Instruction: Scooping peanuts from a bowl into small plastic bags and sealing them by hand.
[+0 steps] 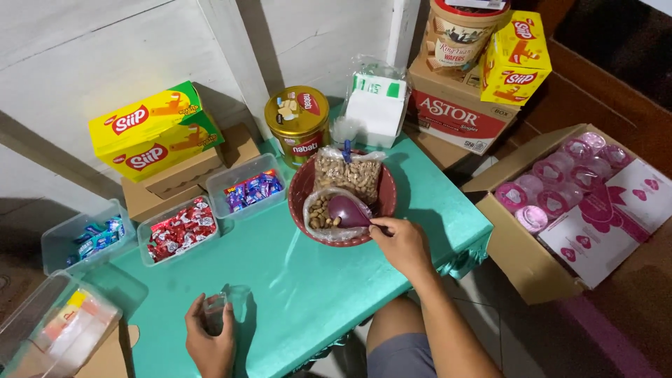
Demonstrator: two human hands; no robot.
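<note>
My right hand (402,241) grips the handle of a purple scoop (348,210) whose bowl lies in an open plastic bag of nuts (320,213). That bag sits in a dark red bowl (302,187) on the teal table (308,280), beside a larger clipped bag of peanuts (348,175). My left hand (208,339) holds a small clear plastic bag (217,308) upright near the table's front edge.
Clear tubs of red candy (178,229), purple candy (248,189) and blue candy (87,238) line the left side. Two yellow boxes (154,129), a gold tin (299,122) and a white bag (374,105) stand behind. A carton of pink cups (567,189) sits right.
</note>
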